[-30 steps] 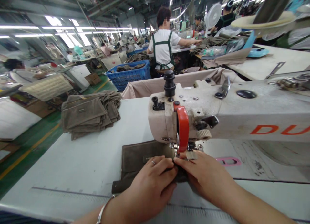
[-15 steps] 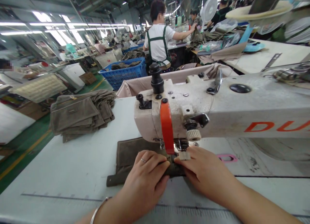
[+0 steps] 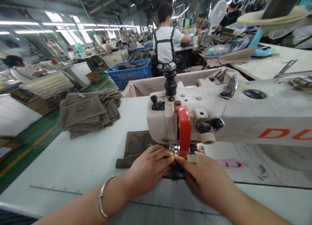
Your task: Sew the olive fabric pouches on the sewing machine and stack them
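A dark brown fabric piece lies flat on the white table under the head of a cream sewing machine with an orange guard. My left hand rests palm down on the fabric, fingers curled and pressing it just left of the needle; it wears a ring and a bracelet. My right hand presses the fabric from the right, its fingertips meeting the left ones below the presser foot. The needle area is mostly hidden by the guard and my fingers.
A stack of brown fabric pieces sits on the table at the left. A blue basket stands behind it. A person in a white shirt and green apron works at a far table. A pink mark lies right of the needle.
The fabric piece has slid further away under the machine head, and both hands moved forward with it, staying pressed on it. The camera view shifted slightly.
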### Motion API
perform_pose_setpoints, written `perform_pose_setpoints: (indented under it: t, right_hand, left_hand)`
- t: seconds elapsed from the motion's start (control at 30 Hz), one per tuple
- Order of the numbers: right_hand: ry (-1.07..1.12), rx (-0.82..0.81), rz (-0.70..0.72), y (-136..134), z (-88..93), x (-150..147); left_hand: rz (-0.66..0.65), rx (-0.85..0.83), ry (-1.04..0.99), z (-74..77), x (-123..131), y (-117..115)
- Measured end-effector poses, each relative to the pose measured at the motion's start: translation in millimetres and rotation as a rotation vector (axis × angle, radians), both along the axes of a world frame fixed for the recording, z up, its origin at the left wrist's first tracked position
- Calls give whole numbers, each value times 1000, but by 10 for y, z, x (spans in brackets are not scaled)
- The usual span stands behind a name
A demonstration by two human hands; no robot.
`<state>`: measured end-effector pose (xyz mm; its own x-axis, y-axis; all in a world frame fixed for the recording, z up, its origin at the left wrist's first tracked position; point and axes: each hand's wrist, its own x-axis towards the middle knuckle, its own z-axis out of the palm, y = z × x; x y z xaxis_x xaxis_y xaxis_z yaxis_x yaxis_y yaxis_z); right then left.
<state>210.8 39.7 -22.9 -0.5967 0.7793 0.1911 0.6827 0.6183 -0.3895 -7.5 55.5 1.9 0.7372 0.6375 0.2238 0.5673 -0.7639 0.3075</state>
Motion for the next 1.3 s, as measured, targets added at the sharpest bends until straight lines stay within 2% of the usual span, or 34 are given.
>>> perform_pose_setpoints:
  t: [0.17, 0.33, 0.57, 0.73, 0.83, 0.93, 1.13, 1.2, 1.3]
  right_hand:
    - [8, -7, -19, 24, -9, -8]
    - [152, 73, -4, 27, 21, 27]
    - [94, 198, -217, 87, 26, 81]
    - [-11, 214, -248, 115, 80, 74]
    - [-42, 187, -263, 92, 127, 63]
    - [-47, 178, -258, 75, 137, 44]
    - [-89, 228, -266, 127, 80, 91]
    - [-98, 241, -265, 131, 69, 113]
    - [8, 218, -207, 102, 50, 88]
  left_hand:
    - [-8, 12, 31, -28, -2, 141]
    - [-3, 110, 5, -111, -65, 215]
    - [-44, 8, -164, -157, -244, 348]
    - [71, -39, -203, -193, -130, 251]
    - [129, 3, -193, -209, -57, 169]
    - [90, -1, -191, -207, -94, 203]
    - [-22, -112, -238, -174, -256, 422]
    - [-16, -104, -224, -163, -217, 386]
    - [45, -50, -184, -153, -77, 238]
